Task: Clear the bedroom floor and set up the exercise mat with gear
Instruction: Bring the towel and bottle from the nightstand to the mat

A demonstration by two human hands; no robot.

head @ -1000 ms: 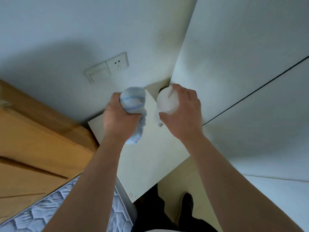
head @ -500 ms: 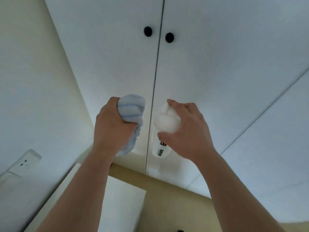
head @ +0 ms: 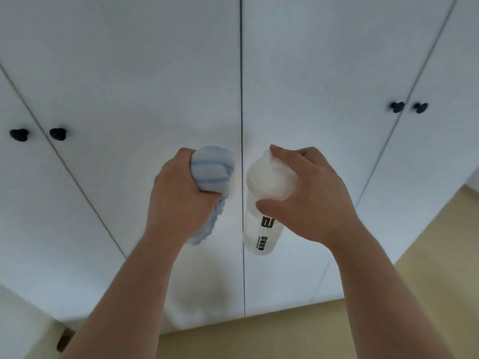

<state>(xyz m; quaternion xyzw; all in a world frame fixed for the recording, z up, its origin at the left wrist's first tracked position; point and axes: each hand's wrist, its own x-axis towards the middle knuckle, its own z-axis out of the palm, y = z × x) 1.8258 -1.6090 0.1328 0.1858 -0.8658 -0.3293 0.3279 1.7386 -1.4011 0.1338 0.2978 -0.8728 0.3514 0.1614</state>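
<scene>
Camera configuration: one view, a wide-angle unit worn on the person's head. The lens points forward and down. Both bare forearms enter from the bottom edge and converge toward mid-frame, where the left hand (head: 178,200) and right hand (head: 311,200) sit close to the lens. The towel (head: 212,169) and shaker bottle (head: 267,229) they grip are the nearest objects. Behind them, at close range, white wardrobe doors (head: 129,73) fill the upper and middle frame, with seams fanning outward toward the top. Black knobs (head: 58,133) mark the left and right sides. Pale floor (head: 285,338) occupies the bottom edge and the lower right corner
</scene>
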